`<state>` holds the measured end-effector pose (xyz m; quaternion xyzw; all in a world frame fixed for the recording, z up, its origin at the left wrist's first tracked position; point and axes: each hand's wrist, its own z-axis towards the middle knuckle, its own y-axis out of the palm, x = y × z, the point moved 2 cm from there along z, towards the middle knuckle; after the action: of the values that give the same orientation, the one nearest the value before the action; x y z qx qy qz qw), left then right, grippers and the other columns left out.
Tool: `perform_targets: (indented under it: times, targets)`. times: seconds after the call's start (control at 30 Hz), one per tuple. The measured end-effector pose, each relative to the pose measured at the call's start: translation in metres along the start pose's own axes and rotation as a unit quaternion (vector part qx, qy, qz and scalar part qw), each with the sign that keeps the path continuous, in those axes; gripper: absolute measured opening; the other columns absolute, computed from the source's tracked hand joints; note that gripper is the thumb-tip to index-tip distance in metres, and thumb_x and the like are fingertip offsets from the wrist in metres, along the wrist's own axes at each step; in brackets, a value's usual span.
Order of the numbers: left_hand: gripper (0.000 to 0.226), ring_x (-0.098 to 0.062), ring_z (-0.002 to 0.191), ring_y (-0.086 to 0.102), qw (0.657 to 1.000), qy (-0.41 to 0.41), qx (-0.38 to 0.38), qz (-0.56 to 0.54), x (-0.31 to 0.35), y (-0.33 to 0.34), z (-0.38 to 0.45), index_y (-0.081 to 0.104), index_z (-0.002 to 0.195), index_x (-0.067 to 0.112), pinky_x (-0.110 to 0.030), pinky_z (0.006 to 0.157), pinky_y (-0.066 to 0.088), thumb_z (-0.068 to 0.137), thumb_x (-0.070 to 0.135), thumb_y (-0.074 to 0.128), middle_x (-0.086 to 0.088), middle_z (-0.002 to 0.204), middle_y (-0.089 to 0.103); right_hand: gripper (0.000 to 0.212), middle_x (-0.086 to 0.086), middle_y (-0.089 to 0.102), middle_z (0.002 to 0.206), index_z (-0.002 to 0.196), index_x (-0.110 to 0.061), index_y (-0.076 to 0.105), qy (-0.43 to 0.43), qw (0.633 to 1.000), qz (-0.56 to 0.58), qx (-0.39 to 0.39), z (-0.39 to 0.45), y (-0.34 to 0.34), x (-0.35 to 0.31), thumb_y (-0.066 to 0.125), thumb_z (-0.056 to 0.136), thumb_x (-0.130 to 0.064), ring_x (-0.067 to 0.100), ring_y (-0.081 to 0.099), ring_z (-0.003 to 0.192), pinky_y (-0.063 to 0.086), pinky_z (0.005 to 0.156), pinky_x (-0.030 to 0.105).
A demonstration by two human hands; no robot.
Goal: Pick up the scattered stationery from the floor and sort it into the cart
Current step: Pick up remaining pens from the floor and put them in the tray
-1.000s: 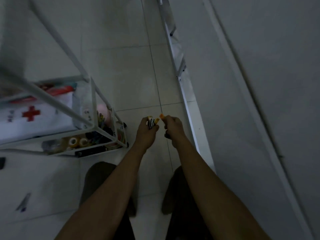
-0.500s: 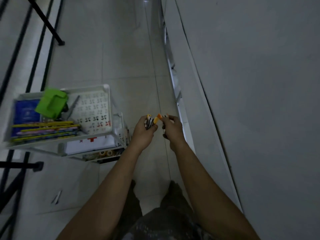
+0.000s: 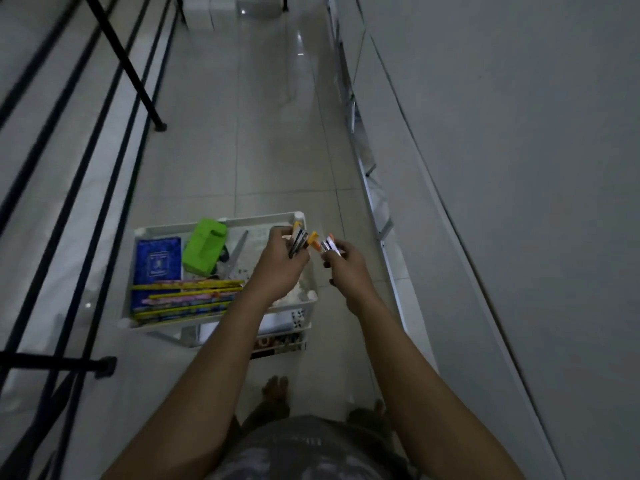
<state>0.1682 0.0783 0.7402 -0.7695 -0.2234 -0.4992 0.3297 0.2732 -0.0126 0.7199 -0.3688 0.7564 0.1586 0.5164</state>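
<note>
Standing over the white cart (image 3: pixel 221 223), person has both hands raised above its top tray's right end; floor (image 3: pixel 214 150) around shows no loose stationery in view. Tray contents, largest first: blue book (image 3: pixel 157 259) at left, green box (image 3: pixel 205 251) beside it, stack of yellow-edged rulers or pencil packs (image 3: pixel 188 299) along the near side (cannot tell which), scissors (image 3: pixel 237 249) lying flat between box and hands. Lower shelves partly visible under the left forearm, contents unclear. Left hand (image 3: pixel 282 268) is closed around a small bundle of pens (image 3: pixel 299 242), orange caps up, over the tray. Right hand (image 3: pixel 344 268) pinches one more pen (image 3: pixel 329 244) between thumb and fingertips, just beside the bundle, slightly outside the tray's right rim. Judgement: step in hand is sorting these pens into the cart. To do it well: merge the single pen into the bundle or place it separately, lower the hands close to the tray before letting go so nothing rolls or bounces out, lay pens parallel to the long stack, keep clear of the scissors' blades. Risk: dropping from height near the right rim sends a pen back to the floor.
</note>
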Motion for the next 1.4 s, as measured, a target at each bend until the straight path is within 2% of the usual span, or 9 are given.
perform_targets:
  times: [0.1, 0.23, 0.37, 0.87, 1.0, 1.1, 1.17, 1.3, 1.4]
  targets:
    - [0.022, -0.014, 0.063, 0.047, 0.997, 0.018, 0.028, 0.075, -0.014, -0.036, 0.014, 0.038, 0.11, 0.011, -0.027, 0.054, 0.037, 0.095, 0.013, 0.054, -0.002, 0.087, 0.051, 0.05, 0.005, 0.064, 0.101, 0.128, -0.019, 0.055, -0.035, 0.997, -0.075, -0.005, 0.003, 0.03, -0.005, 0.067, 0.081, -0.029, 0.02, 0.063, 0.093, 0.053, 0.077, 0.034]
    - [0.026, -0.023, 0.089, 0.055, 0.99, 0.025, 0.03, 0.139, -0.035, -0.071, 0.032, 0.048, 0.111, 0.01, -0.036, 0.072, 0.046, 0.088, 0.004, 0.06, -0.007, 0.108, 0.055, 0.047, -0.005, 0.059, 0.087, 0.126, -0.016, 0.053, -0.082, 0.981, -0.175, 0.019, 0.009, 0.05, -0.011, 0.072, 0.083, -0.018, 0.009, 0.056, 0.077, 0.039, 0.059, 0.009]
    - [0.032, -0.025, 0.1, 0.058, 0.981, 0.056, 0.047, 0.181, -0.048, -0.08, 0.046, 0.061, 0.114, 0.014, -0.033, 0.087, 0.048, 0.083, 0.006, 0.068, -0.01, 0.115, 0.055, 0.036, -0.006, 0.062, 0.087, 0.113, -0.015, 0.059, -0.096, 0.971, -0.203, 0.086, 0.004, 0.059, -0.008, 0.072, 0.08, -0.022, 0.016, 0.062, 0.082, 0.039, 0.065, 0.023]
    - [0.021, -0.024, 0.085, 0.065, 0.973, 0.132, 0.049, 0.185, -0.048, -0.062, 0.073, 0.066, 0.091, 0.011, -0.032, 0.073, 0.051, 0.075, 0.0, 0.072, -0.009, 0.09, 0.069, 0.028, -0.01, 0.058, 0.077, 0.088, -0.019, 0.05, -0.132, 0.955, -0.22, 0.149, 0.005, 0.064, -0.002, 0.074, 0.074, -0.015, 0.014, 0.058, 0.073, 0.044, 0.061, 0.029]
    - [0.028, -0.019, 0.093, 0.059, 0.97, 0.14, 0.058, 0.192, -0.048, -0.064, 0.073, 0.065, 0.097, 0.007, -0.019, 0.077, 0.04, 0.072, -0.007, 0.07, -0.01, 0.1, 0.064, 0.039, -0.006, 0.062, 0.083, 0.104, -0.019, 0.047, -0.133, 0.955, -0.225, 0.137, 0.007, 0.067, -0.002, 0.074, 0.076, -0.016, 0.017, 0.062, 0.076, 0.051, 0.065, 0.034]
    - [0.031, -0.02, 0.095, 0.057, 0.966, 0.158, 0.064, 0.195, -0.048, -0.07, 0.071, 0.065, 0.097, 0.011, -0.026, 0.08, 0.047, 0.072, -0.007, 0.069, -0.006, 0.101, 0.059, 0.051, 0.001, 0.068, 0.089, 0.123, -0.021, 0.046, -0.144, 0.945, -0.267, 0.12, 0.008, 0.071, -0.003, 0.073, 0.08, -0.025, 0.02, 0.064, 0.08, 0.052, 0.067, 0.034]
    - [0.029, -0.02, 0.095, 0.056, 0.963, 0.168, 0.081, 0.193, -0.047, -0.075, 0.068, 0.065, 0.097, 0.015, -0.031, 0.08, 0.05, 0.075, -0.002, 0.07, -0.003, 0.101, 0.058, 0.044, 0.003, 0.07, 0.092, 0.123, -0.022, 0.05, -0.172, 0.932, -0.302, 0.107, 0.008, 0.074, -0.006, 0.069, 0.084, -0.027, 0.021, 0.065, 0.084, 0.048, 0.064, 0.03]
    - [0.024, -0.012, 0.076, 0.054, 0.969, 0.152, 0.092, 0.172, -0.044, -0.083, 0.063, 0.065, 0.102, 0.014, -0.022, 0.07, 0.043, 0.08, 0.002, 0.068, 0.0, 0.1, 0.057, 0.047, 0.0, 0.068, 0.092, 0.127, -0.027, 0.048, -0.219, 0.914, -0.33, 0.09, 0.007, 0.082, -0.011, 0.065, 0.084, -0.02, 0.021, 0.063, 0.082, 0.045, 0.065, 0.029]
    - [0.021, -0.014, 0.077, 0.058, 0.977, 0.135, 0.079, 0.148, -0.045, -0.087, 0.061, 0.064, 0.104, 0.015, -0.026, 0.072, 0.049, 0.085, 0.006, 0.066, 0.0, 0.103, 0.061, 0.04, -0.001, 0.065, 0.1, 0.115, -0.024, 0.055, -0.269, 0.881, -0.377, 0.093, 0.009, 0.09, -0.012, 0.065, 0.079, -0.01, 0.023, 0.062, 0.08, 0.044, 0.06, 0.029]
